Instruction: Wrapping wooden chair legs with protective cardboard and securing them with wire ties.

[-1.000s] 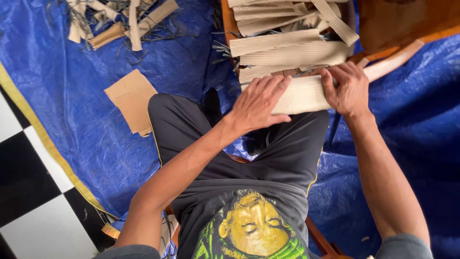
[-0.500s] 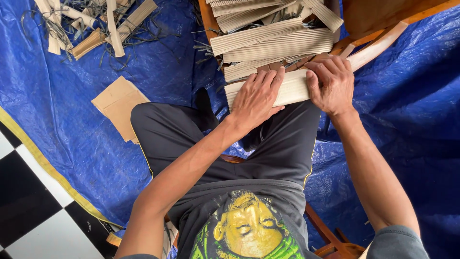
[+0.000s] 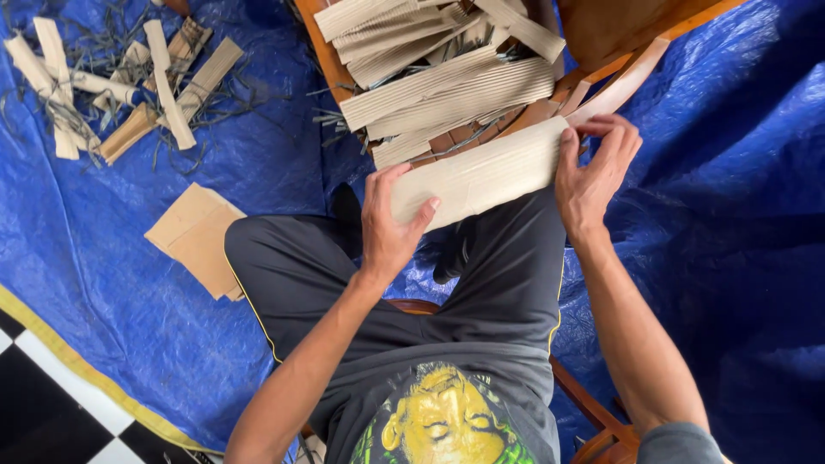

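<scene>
Beneath my knees, a blue tarp [image 3: 112, 283] covers the floor, its yellow hem meeting black-and-white tiles [image 3: 34, 404] at lower left. Both hands grasp one pale cardboard strip [image 3: 485, 176] over my lap: left hand [image 3: 391, 228] clamps its near end, right hand [image 3: 593, 172] pinches its far end. Corrugated strips [image 3: 447, 82] crowd the wooden stool [image 3: 322, 47] ahead. Cut scraps [image 3: 129, 86] lie upper left; flat brown pieces [image 3: 193, 236] lie beside my left thigh.

strip pile [image 3: 447, 77] crowds ahead; blue tarp [image 3: 739, 215] open rightward
</scene>
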